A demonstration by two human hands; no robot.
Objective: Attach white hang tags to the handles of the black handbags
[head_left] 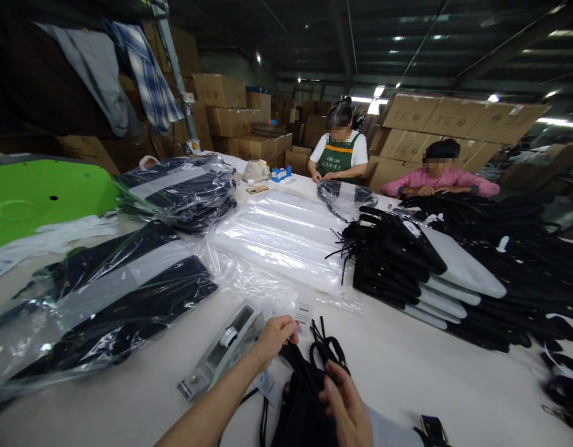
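A black fabric item [302,410] with thin cords lies at the table's near edge, its lower part cut off by the frame. My left hand [273,340] is closed in a pinch on a black strap at its top. Just beyond those fingertips is a white printed label [303,312]. My right hand [346,400] has its fingertips closed on a looped black cord [331,351]; the exact grip is partly hidden. Beside my left forearm stands a grey tape dispenser [225,347] with a white roll. A white tag [267,386] hangs below my left wrist.
Clear plastic bags [281,236] lie mid-table. Bagged dark items [128,298] are at left, more [179,186] stacked behind. Folded black items with grey-white sheets [407,261] are piled at right. Two people [339,152] work across the table, before cardboard boxes [221,91].
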